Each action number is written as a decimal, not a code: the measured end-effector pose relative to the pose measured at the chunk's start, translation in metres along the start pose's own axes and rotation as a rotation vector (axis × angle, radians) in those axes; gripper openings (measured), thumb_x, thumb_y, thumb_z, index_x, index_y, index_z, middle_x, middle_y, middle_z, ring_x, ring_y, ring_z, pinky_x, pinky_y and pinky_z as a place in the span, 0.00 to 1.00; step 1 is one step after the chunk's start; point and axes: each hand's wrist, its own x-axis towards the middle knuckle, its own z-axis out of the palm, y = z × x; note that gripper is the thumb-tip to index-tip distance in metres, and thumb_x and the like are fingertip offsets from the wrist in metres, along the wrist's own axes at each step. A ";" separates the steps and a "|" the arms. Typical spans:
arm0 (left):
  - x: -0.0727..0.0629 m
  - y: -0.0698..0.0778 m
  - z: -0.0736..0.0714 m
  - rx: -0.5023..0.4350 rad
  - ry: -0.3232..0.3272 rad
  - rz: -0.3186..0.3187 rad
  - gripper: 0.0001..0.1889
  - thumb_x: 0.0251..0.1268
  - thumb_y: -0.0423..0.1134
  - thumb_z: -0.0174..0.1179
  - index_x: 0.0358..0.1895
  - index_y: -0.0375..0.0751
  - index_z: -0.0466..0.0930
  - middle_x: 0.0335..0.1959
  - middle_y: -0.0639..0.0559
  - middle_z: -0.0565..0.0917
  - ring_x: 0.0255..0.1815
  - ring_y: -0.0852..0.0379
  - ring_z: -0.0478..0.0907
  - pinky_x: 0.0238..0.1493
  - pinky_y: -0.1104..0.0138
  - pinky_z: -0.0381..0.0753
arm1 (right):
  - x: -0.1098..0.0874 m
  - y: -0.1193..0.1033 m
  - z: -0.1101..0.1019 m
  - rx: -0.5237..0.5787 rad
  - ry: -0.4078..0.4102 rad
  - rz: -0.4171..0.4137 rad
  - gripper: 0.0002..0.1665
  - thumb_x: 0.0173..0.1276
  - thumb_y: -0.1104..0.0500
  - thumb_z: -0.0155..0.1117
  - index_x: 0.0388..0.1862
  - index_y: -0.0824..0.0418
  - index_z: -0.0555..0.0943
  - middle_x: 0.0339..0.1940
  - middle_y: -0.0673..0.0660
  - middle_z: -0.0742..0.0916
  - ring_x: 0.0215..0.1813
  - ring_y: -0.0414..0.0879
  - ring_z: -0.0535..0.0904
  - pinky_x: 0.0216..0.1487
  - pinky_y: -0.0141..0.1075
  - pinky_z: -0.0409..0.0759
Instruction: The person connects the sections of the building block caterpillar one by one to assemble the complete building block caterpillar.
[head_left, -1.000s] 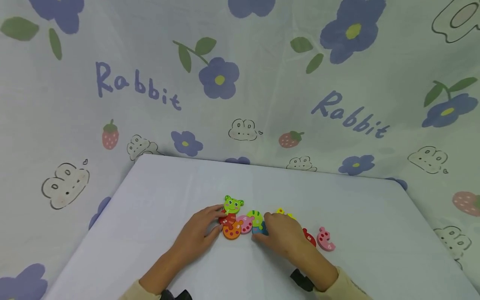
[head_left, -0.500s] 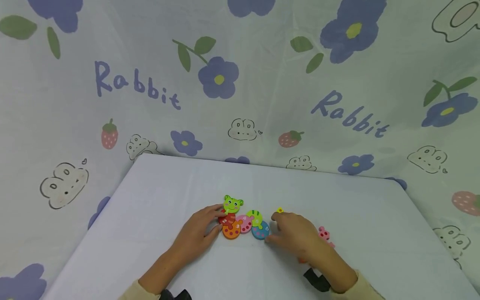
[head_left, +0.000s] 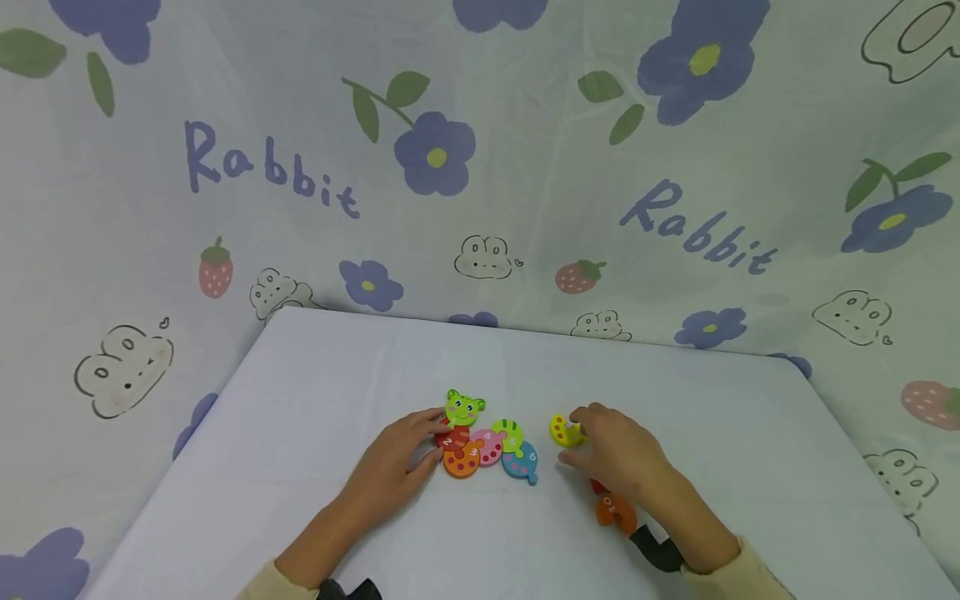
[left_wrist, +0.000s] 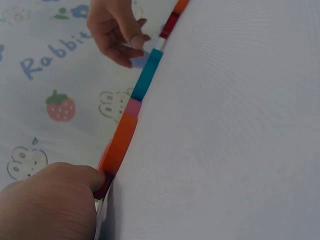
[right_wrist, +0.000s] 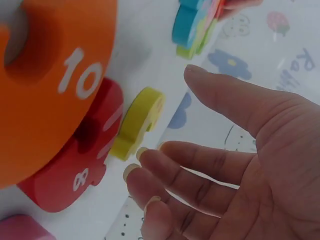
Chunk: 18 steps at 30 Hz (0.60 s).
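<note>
- The left hand pinches a flat red puzzle piece marked 2 between thumb and fingers, back of the hand upward.
- The right hand holds its thumb spread from loosely bent fingers; at its 10 o'clock, beside the fingertips, lies a curved yellow piece with red dots, contact uncertain.
- The left forearm slants in from 7 o'clock, the right forearm from 5, both in beige sleeves.
- Joined to the held piece are a lime-green animal-faced head at 1 o'clock and, toward 4, an orange piece marked 3, a pink dotted piece, a striped green piece and a blue dotted piece.
- A red piece marked 8 and an orange arched piece marked 10 sit at the right hand's 7 and 6 o'clock.
- Beneath spreads a smooth white tabletop.
- Beyond its 12 o'clock edge hangs a pale backdrop printed with purple flowers, strawberries, rabbits and "Rabbit".
</note>
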 end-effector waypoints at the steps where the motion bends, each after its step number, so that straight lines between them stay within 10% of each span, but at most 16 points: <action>1: 0.000 0.000 0.000 0.000 0.002 0.002 0.20 0.72 0.42 0.69 0.64 0.54 0.82 0.74 0.61 0.74 0.75 0.59 0.69 0.74 0.55 0.71 | 0.001 0.002 0.001 -0.006 0.003 0.007 0.35 0.58 0.43 0.83 0.59 0.60 0.85 0.52 0.56 0.87 0.49 0.51 0.85 0.51 0.51 0.87; 18: 0.000 0.001 0.000 -0.002 0.028 0.019 0.20 0.70 0.41 0.71 0.63 0.52 0.82 0.73 0.58 0.75 0.74 0.56 0.71 0.72 0.52 0.73 | 0.034 -0.003 0.007 0.028 -0.098 0.183 0.41 0.65 0.32 0.72 0.49 0.70 0.80 0.28 0.58 0.78 0.28 0.50 0.75 0.26 0.37 0.71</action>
